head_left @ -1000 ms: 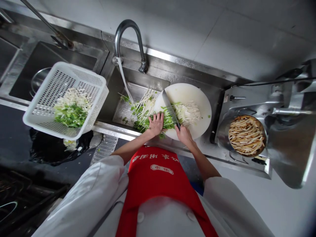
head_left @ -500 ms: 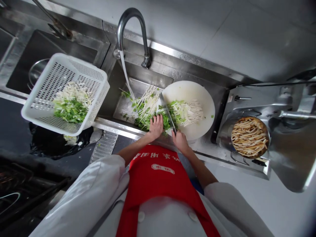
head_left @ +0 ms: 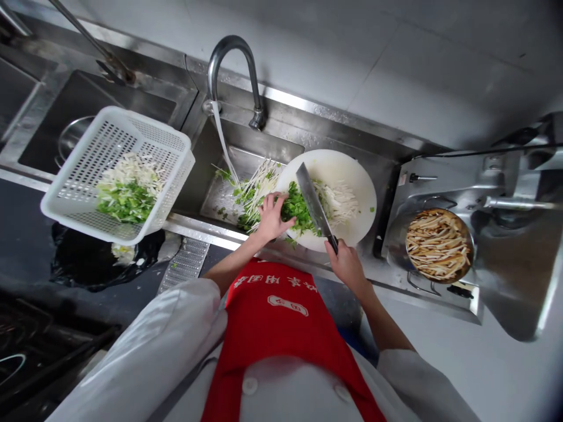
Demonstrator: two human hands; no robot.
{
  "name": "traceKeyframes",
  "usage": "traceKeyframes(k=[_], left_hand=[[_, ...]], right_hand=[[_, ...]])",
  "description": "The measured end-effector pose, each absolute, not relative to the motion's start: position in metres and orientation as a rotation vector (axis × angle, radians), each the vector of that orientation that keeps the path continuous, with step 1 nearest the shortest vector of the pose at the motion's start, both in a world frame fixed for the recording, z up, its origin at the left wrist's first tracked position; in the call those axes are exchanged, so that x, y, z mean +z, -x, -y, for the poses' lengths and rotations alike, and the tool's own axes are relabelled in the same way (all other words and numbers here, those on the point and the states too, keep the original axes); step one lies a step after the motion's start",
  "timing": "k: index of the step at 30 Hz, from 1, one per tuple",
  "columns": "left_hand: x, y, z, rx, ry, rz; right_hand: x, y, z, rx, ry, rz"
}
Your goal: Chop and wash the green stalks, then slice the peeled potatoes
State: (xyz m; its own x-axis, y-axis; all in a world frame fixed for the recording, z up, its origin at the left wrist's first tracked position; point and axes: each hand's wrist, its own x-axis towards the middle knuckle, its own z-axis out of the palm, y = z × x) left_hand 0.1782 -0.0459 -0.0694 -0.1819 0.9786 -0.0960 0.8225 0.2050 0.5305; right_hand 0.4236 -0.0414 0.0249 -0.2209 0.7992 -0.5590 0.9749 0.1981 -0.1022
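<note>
In my right hand [head_left: 347,265] is the dark handle of a cleaver [head_left: 314,202], its broad blade tilted over the cut greens. My left hand [head_left: 272,215] has its fingers spread at the left edge of the leafy greens [head_left: 295,206], the thumb pointing right. Both are over a round white cutting board [head_left: 358,225], which lies across the sink's right side. Chopped pale stems [head_left: 345,202] are heaped to the right of the blade. Uncut long-stemmed greens [head_left: 259,186] trail off the board's left side into the sink.
A curved faucet [head_left: 233,44] rises behind the steel sink [head_left: 189,187]. At left, a white perforated basket [head_left: 61,199] holds chopped greens. A pot of brown-and-white strips [head_left: 437,245] stands at right. Below the basket lies a black plastic bag [head_left: 83,264].
The cleaver has moved right and turned so its blade shows flat. My left hand's fingers have spread apart from their bunched grip on the greens.
</note>
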Motion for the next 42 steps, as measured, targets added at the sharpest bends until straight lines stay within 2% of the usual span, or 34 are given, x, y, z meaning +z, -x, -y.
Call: traceKeyframes(k=[4,8,13,20,25,32,37,42], left_hand=[[-0.097,-0.179,0.052,0.575,-1.820,-1.972],[-0.124,-0.184,0.041,0.503,-1.868,-1.871],[-0.111,-0.169,0.048,0.475,-1.916,-1.849],[-0.106,-0.151,0.075,0.885,-1.671,-2.217],[-0.129,-0.168,0.067,0.756,-1.804,-2.007],[-0.142,-0.158,0.070,0.675,-1.787,-1.846],[-0.148,-0.172,0.052,0.624,-1.809,-1.831],[-0.137,-0.210,0.005,0.602,-1.840,-1.757]], right_hand=[[0.028,-0.406,0.053,-0.663,-1.572,-2.001],[0.001,-0.377,0.045,-0.694,-1.583,-1.990],[-0.033,-0.368,0.014,-0.797,-1.604,-2.102],[0.006,-0.384,0.031,-0.704,-1.610,-2.136],[0.011,-0.363,0.061,-0.651,-1.538,-2.030],[-0.026,-0.331,0.047,-0.705,-1.560,-2.062],[-0.040,-0.370,0.013,-0.746,-1.587,-2.101],[-0.027,-0.417,0.001,-0.666,-1.693,-2.053]])
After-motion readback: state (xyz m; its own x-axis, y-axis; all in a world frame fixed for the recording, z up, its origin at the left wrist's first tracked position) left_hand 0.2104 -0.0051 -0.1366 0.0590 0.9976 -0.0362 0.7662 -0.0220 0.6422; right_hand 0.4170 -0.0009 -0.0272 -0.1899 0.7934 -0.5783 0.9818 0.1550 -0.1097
